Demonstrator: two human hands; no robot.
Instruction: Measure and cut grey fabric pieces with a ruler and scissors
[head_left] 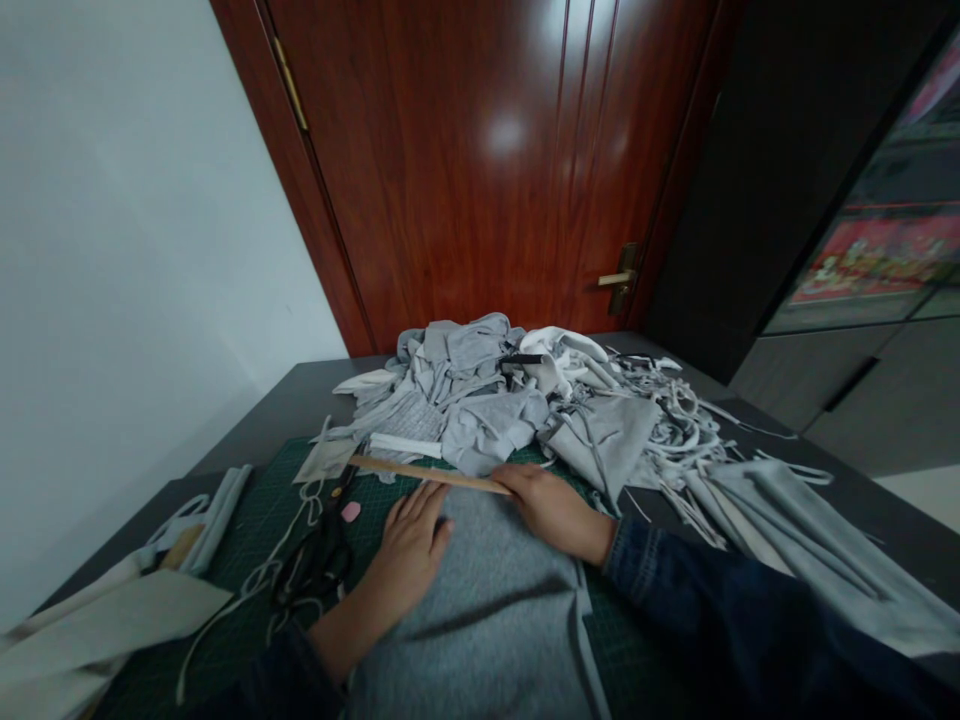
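The grey cloth (480, 620) was a soft, matt knit, and the ruler (427, 474) lying across it was smooth, pale wood. Beneath them lay a green cutting mat (247, 530) of matt plastic, on a dark, matt worktop (300, 390). The scissors (315, 565) had black plastic handles. At the far side, the reddish wood door (480, 170) shone with a glossy varnish, and its lever handle (619, 278) was polished brass-coloured metal. The right sleeve (675, 590) was dark denim.

Left hand (409, 548) hemmed in by black scissors (319, 565) just beside it; I see a wooden ruler (427, 474) ahead, heaped grey fabric scraps (465, 400) beyond.
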